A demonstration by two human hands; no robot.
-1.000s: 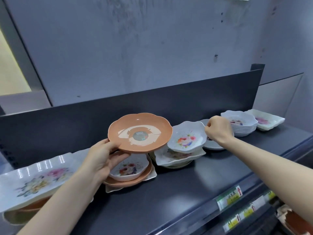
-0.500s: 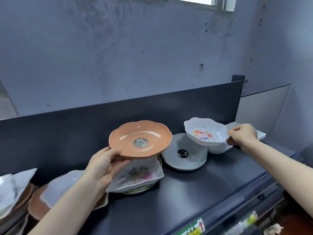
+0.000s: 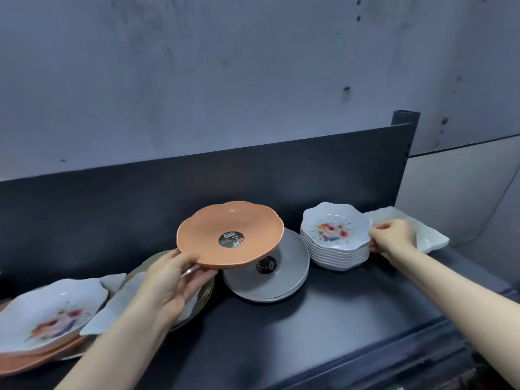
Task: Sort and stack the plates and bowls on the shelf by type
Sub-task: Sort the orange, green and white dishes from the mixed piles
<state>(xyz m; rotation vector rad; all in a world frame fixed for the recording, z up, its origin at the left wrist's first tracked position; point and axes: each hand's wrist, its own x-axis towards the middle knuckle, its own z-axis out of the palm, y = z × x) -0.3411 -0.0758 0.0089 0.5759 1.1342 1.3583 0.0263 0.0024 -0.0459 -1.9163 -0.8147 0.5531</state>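
The right fingers (image 3: 378,227) are curled onto the three o'clock rim of the floral bowl (image 3: 334,232), with the thumb lower against the side. Half a second ago that bowl hung in the air; now it sits nested on top of the stack of bowls (image 3: 337,256). The right hand (image 3: 394,237) reaches in from five o'clock with the wrist straight.

The left hand (image 3: 168,282) still clamps the orange plate (image 3: 230,232) at its seven o'clock edge, thumb on top and fingers beneath. The plate is held up, tipped toward the camera. It is scalloped, with a round black sticker in its middle.

At its five o'clock lie the grey plates (image 3: 284,280), stacked on the dark shelf (image 3: 323,333). The bowl stack stands at the orange plate's three o'clock. The bowl is white and wavy-edged, with a flower print inside.
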